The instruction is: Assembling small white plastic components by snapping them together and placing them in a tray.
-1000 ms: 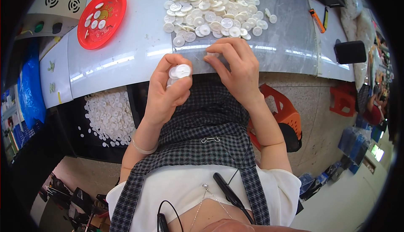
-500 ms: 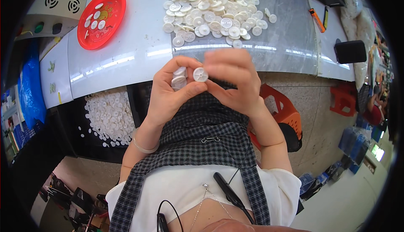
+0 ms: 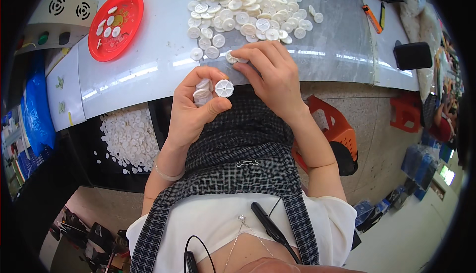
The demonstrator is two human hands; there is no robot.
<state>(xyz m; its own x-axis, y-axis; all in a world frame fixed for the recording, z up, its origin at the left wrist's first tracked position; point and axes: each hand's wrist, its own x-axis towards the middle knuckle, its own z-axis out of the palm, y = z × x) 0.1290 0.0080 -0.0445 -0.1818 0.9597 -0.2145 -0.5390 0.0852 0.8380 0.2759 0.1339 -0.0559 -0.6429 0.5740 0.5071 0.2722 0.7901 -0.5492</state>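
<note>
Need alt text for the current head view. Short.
A person's left grip pinches a white gear upright, with more white discs tucked in the palm, while the right grip touches a loose disc on the table. Beyond lies a heap of white discs; a red plate holds several.

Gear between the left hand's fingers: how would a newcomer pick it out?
By the pale table, below the big white pile, find the left hand. Its fingers pinch the gear face-on. Unlike the pieces bunched in the palm, it shows nearly its whole toothed rim.
</note>
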